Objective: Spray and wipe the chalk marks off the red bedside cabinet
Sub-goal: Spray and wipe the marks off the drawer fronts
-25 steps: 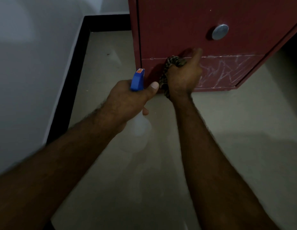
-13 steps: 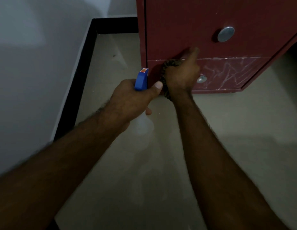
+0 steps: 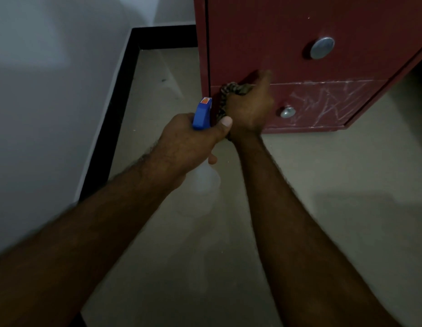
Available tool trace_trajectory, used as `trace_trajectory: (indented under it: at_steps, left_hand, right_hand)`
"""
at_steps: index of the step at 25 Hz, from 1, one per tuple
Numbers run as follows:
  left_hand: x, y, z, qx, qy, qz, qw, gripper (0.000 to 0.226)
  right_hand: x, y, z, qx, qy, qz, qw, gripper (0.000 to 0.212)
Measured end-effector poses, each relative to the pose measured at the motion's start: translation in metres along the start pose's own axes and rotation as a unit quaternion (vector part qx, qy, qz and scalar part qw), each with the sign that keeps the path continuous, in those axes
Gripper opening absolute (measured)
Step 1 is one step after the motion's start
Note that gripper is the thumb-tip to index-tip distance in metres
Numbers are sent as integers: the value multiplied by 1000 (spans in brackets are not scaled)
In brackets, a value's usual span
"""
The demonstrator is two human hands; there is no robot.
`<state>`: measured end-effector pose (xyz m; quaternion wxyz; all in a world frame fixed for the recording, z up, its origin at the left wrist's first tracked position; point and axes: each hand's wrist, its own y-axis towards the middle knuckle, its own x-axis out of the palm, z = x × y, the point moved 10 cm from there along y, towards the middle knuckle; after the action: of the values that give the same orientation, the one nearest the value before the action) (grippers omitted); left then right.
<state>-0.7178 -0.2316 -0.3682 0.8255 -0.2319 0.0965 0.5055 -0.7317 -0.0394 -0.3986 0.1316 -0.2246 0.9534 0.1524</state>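
Left of centre, the left hand (image 3: 188,142) was clenched around the neck of the spray bottle (image 3: 201,113), thumb laid along the blue trigger head. The pale, translucent body hung below the fist, its fill level too dim to read. It was probably light plastic, best held at that neck. Just right of it, the right hand (image 3: 250,109) grasped a bunched, mottled cloth (image 3: 231,89) and pressed it against the lower drawer's left end. The cloth looked soft and limp, so a wad in the fist suited it. The red bedside cabinet (image 3: 264,43) filled the upper right of the frame, standing on the pale floor (image 3: 346,173). It looked stiff and likely heavy enough to stay put under rubbing. Right of the small lower knob (image 3: 287,112), white chalk marks (image 3: 328,102) criss-crossed the drawer front, not yet wiped.
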Motion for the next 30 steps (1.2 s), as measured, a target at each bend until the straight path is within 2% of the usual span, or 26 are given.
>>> trace_trajectory:
  at_steps: [5, 7, 9, 13, 17, 21, 26, 30]
  left_hand:
    - [-4, 0, -1, -6, 7, 1, 1000, 37]
    - [-5, -1, 1, 1, 4, 5, 1000, 33]
    - [-5, -2, 2, 2, 3, -1, 1000, 32]
    - [-4, -4, 1, -12, 18, 7, 1000, 27]
    - [5, -4, 4, -10, 20, 1, 1000, 25]
    - [11, -2, 4, -16, 27, 3, 1000, 26]
    - [26, 4, 6, -19, 27, 3, 999, 33]
    - [39, 6, 8, -18, 24, -13, 999, 33]
  right_hand:
    - [11, -5, -3, -13, -18, -27, 999, 45]
    - [-6, -1, 12, 29, 21, 22, 999, 50]
    - [-18, -1, 21, 28, 31, 53, 998, 52]
    - [10, -9, 12, -44, -25, -16, 999, 52]
    - [18, -12, 34, -44, -17, -59, 997, 49]
    - [-20, 7, 53, -18, 53, 41, 998, 51]
    - [-29, 23, 32, -52, 63, 20, 996, 52]
    - [-80, 61, 67, 5, 74, 98, 992, 44]
